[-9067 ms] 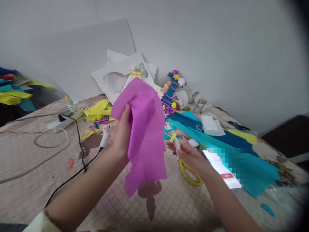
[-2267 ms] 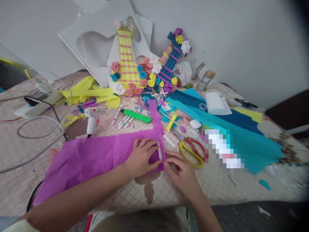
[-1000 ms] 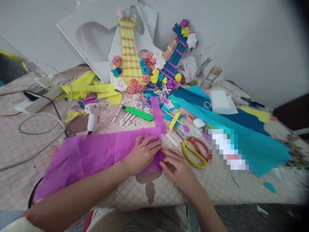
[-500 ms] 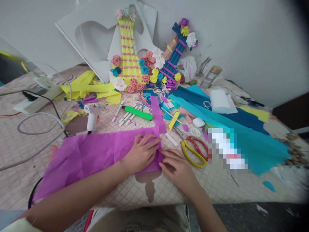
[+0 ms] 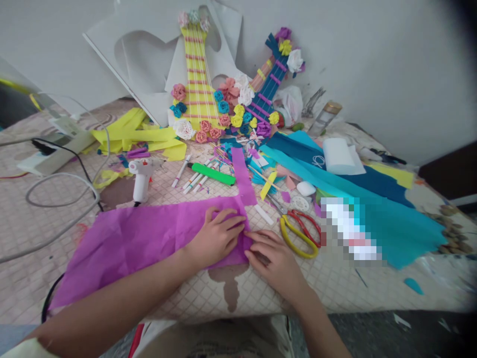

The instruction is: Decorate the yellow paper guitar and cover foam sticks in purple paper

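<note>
A long sheet of purple crepe paper lies across the front of the table, its right end turned over in a narrow fold. My left hand rests on top of the sheet beside this fold, fingers stretched out and pressing the paper down. At the right edge, my right hand has its thumb and fingers closed on the folded paper. A separate purple strip extends away just beyond the fold. Scissors with one yellow and one red handle lie right of my right hand.
A white glue gun stands behind the sheet, near a corded power strip. A green cutter and several markers lie mid-table. Blue crepe paper covers the right. Flower-decorated yellow and blue paper guitars lean at the back.
Both hands keep almost the same place on the purple paper. The whole view has shifted very slightly; nothing else has visibly moved.
</note>
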